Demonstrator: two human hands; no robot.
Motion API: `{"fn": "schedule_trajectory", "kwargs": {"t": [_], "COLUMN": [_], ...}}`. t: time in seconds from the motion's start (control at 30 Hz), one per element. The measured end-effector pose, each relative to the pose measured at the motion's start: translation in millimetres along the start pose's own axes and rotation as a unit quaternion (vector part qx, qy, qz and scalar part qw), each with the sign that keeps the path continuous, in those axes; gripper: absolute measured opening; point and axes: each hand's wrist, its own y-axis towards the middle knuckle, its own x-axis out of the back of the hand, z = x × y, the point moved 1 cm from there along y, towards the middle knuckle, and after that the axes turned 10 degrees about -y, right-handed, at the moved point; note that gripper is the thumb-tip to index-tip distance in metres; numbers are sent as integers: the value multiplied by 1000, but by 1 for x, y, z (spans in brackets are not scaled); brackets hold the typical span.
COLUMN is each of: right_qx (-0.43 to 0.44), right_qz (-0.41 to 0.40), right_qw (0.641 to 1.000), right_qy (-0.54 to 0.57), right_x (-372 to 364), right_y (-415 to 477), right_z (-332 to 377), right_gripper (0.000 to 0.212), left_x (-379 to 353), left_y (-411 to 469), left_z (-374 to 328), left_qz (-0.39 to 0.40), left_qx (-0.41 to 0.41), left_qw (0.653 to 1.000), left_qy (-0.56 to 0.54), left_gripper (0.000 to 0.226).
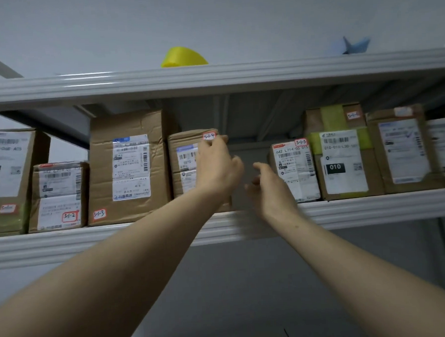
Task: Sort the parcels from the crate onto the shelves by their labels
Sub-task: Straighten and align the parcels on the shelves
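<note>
Up on the shelf (373, 208), left hand (216, 166) was flat against the 3-1-4 parcel (182, 144), seating it I reckon, right hand (271, 189) loose and empty, so the crate looked next.

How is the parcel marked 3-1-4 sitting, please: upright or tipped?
Upright: the parcel stands flat on the shelf, sides vertical, left hand at its corner.

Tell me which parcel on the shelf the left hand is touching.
The parcel tagged 3-1-4; the left hand lies against its front, fingertips beside that red-edged tag.
</note>
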Motion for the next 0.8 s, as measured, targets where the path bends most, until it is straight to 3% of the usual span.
{"fn": "schedule_trajectory", "kwargs": {"t": [0.17, 0.3, 0.4, 0.47, 0.57, 0.8], "right_qx": [0, -16, -41, -51, -48, -34], "right_qz": [-131, -130, -111, -98, -87, -64], "right_qw": [991, 991, 993, 994, 995, 997], "right_qy": [-7, -26, -23, -14, -10, -22], "right_x": [45, 67, 76, 80, 83, 81], "right_y": [0, 2, 5, 5, 4, 5], "right_z": [-44, -76, -95, -105, -113, -114], "right_gripper": [37, 35, 34, 36, 35, 38], "left_x": [-55, -94, -107, -119, -135, -128], "left_y": [23, 30, 27, 29, 33, 17], "left_z": [-19, -25, -22, -16, -10, -23], "left_qz": [73, 103, 129, 156, 184, 168], "left_qx": [4, 135, 271, 315, 326, 329], "left_qw": [995, 970, 915, 887, 868, 878], "left_qy": [-67, -174, -270, -301, -326, -303], "left_gripper": [58, 79, 84, 86, 73, 46]}}
